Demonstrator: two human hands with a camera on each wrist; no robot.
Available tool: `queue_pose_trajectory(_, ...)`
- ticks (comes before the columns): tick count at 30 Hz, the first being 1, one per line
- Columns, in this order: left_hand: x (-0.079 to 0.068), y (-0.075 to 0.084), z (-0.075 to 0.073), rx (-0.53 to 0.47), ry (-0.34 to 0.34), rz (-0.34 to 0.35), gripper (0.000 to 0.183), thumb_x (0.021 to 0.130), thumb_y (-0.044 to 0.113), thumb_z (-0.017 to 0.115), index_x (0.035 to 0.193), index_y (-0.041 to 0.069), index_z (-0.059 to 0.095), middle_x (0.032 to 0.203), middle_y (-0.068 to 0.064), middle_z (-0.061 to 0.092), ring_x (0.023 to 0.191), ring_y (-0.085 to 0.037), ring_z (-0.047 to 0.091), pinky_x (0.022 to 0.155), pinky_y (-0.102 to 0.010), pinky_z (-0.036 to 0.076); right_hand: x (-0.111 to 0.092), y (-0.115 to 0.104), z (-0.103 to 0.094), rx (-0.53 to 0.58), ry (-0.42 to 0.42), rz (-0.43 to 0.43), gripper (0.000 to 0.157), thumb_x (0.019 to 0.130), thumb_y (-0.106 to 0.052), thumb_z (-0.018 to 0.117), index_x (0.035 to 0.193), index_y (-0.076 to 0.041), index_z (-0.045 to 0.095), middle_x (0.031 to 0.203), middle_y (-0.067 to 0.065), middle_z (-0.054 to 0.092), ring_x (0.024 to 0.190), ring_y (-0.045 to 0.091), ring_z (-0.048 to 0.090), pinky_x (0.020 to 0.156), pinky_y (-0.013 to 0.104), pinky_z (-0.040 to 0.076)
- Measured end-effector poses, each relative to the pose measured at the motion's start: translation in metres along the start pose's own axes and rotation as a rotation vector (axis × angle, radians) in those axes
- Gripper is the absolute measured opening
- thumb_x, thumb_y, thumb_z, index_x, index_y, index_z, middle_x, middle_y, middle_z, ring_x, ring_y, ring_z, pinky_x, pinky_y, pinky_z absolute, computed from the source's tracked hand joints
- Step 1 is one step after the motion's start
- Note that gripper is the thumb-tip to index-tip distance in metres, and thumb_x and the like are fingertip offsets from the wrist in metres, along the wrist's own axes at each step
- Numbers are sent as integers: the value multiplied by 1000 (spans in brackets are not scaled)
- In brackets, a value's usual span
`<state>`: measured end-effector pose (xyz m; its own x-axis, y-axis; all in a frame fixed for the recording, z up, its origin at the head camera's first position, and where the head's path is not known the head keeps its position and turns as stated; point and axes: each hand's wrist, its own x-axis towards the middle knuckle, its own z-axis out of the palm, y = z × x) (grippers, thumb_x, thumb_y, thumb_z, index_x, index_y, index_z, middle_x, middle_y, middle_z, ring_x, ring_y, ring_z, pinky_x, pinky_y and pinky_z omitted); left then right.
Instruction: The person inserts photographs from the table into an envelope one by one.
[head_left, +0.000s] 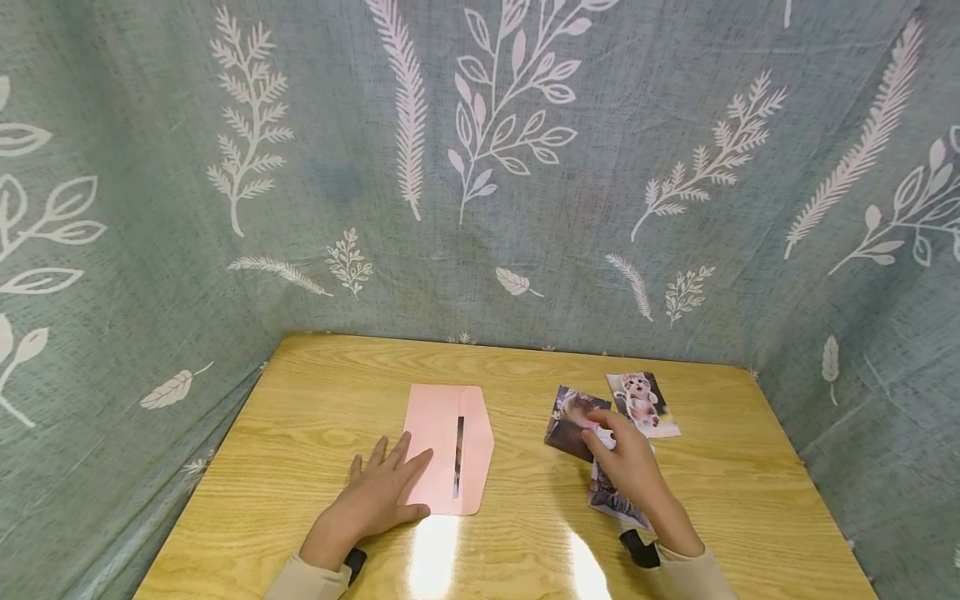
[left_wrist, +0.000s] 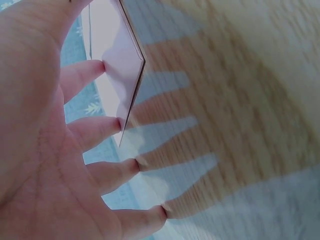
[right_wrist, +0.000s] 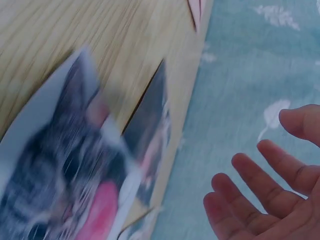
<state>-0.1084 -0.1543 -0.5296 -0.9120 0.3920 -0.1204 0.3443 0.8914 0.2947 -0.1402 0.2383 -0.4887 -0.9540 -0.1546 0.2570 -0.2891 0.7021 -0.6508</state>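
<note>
A pink envelope (head_left: 442, 433) lies flat left of the table's middle, its pointed flap turned to the right. Through a narrow slit beside the flap shows a strip of a dark picture (head_left: 458, 458). My left hand (head_left: 378, 492) spreads its fingers over the envelope's left edge and the wood; fingertips (left_wrist: 112, 125) touch down in the left wrist view. At the right, my right hand (head_left: 633, 467) hovers with loosely bent, parted fingers over a dark photo (head_left: 564, 432) and a tabby cat photo (head_left: 611, 498), holding nothing. The tabby photo (right_wrist: 50, 185) looms large in the right wrist view.
A third photo (head_left: 641, 404), of a pale kitten on black, lies behind the right hand. The wooden table (head_left: 322, 375) ends at a green leaf-patterned curtain (head_left: 315, 167) at the back and sides. Bright glare marks the table's front.
</note>
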Motion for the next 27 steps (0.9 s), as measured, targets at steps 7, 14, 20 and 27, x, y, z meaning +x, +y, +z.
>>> queue_pose_trajectory(7, 0, 0, 0, 0, -2, -8, 84, 74, 64, 60, 145, 32, 29, 152, -13, 14, 134, -45, 10, 93, -72, 15, -9, 23, -19, -33, 56, 60, 36, 90, -25, 61, 119, -4, 57, 118, 13, 57, 106, 33, 52, 80, 52, 46)
queue_pose_trajectory(14, 0, 1, -2, 1, -2, -5, 83, 74, 64, 60, 145, 32, 29, 152, -12, 14, 134, -45, 10, 93, -72, 15, -19, 51, -34, -108, 56, 138, 41, 89, -26, 62, 121, -1, 55, 121, 20, 54, 105, 37, 50, 81, 54, 43)
queue_pose_trajectory(20, -1, 3, -4, -9, -5, -10, 83, 74, 62, 61, 145, 31, 30, 151, -13, 15, 134, -45, 10, 93, -72, 15, -23, 67, -40, -141, -20, 207, 47, 89, -25, 63, 123, 5, 51, 122, 27, 50, 104, 41, 50, 81, 55, 42)
queue_pose_trajectory(27, -1, 3, -4, -4, -5, -10, 83, 74, 63, 61, 145, 31, 30, 152, -12, 14, 134, -45, 10, 93, -72, 15, -27, 79, -39, -191, -56, 223, 52, 86, -25, 65, 122, 10, 50, 107, 28, 56, 96, 38, 52, 79, 53, 42)
